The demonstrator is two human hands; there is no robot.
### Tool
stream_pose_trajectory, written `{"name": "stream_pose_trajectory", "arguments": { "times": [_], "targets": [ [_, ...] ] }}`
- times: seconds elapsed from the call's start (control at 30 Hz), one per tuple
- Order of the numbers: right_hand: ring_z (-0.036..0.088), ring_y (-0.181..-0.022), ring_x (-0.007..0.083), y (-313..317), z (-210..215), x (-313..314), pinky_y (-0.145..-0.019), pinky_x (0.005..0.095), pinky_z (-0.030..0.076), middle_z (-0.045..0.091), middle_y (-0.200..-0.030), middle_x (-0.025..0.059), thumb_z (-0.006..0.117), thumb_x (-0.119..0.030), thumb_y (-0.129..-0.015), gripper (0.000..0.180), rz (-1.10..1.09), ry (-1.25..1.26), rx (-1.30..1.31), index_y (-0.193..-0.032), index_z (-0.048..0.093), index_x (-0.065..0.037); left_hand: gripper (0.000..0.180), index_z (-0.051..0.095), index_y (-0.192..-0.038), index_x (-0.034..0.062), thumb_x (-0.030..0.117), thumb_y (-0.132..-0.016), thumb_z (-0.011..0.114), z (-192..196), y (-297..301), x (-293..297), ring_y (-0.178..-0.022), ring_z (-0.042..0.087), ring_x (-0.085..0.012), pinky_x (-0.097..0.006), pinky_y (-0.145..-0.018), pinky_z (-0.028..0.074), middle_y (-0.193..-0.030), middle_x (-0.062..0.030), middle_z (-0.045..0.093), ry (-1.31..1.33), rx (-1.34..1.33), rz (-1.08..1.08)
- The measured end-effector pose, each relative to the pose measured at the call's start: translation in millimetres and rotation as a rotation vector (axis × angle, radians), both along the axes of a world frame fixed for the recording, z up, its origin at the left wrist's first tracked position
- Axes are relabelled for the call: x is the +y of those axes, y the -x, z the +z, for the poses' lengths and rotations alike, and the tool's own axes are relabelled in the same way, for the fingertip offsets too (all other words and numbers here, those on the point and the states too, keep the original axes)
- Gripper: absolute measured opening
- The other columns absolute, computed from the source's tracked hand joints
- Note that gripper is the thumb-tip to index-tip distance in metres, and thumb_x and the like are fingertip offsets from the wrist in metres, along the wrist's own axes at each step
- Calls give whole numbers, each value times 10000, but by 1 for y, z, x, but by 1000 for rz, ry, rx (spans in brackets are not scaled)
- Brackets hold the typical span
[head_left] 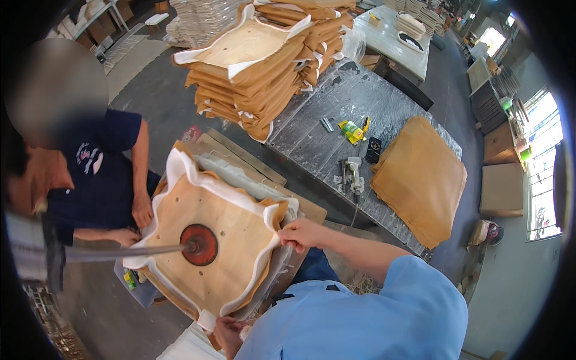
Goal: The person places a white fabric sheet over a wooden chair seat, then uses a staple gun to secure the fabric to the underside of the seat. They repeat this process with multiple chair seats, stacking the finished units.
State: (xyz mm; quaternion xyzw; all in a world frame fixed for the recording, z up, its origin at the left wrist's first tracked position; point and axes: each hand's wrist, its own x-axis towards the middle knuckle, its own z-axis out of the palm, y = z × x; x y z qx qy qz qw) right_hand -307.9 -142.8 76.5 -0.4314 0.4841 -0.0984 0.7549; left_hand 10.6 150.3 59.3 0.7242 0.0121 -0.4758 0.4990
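Right hand (pixel 300 234) pinches tan cloth edge (pixel 277 223) at right corner of seat board (pixel 210 240), grip closed on cloth. Left hand (pixel 228 333) grips white padding (pixel 207 319) at near bottom corner, fingers closed on it. Board lies flat, left of right hand, up from left hand. Red round press pad (pixel 200 244) sits on board middle, metal rod (pixel 129 252) running left. Co-worker's hands (pixel 141 213) at far left edge. Beyond: staple gun (pixel 353 174) on grey surface (pixel 324 108), stack of covered seats (pixel 264 60).

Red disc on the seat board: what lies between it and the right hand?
In the head view, only bare wooden board, then the white foam edge with tan cover that the right hand pinches.
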Motion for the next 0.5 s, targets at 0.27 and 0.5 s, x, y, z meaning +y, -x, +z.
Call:
{"name": "stream_pose_trajectory", "arguments": {
  "times": [0.27, 0.5],
  "targets": [
    [693, -707, 164, 194, -148, -121, -633, 323, 578, 693, -811, 47, 699, -299, -983, 268, -402, 8, 418, -1050, 755, -46, 299, 740, -1145, 15, 229, -937, 753, 66, 91, -96, -951, 691, -355, -438, -872, 547, -953, -160, 741, -17, -836, -1125],
    [713, -1074, 423, 337, -304, -194, -945, 481, 520, 754, -1073, 265, 796, -421, -771, 592, -317, 215, 1026, -1120, 736, 53, 397, 744, -1156, 106, 255, -807, 863, 45, 126, -177, -1087, 586, -346, -476, -947, 451, -1175, -132, 620, -126, -1141, -1131]
  ]
}}
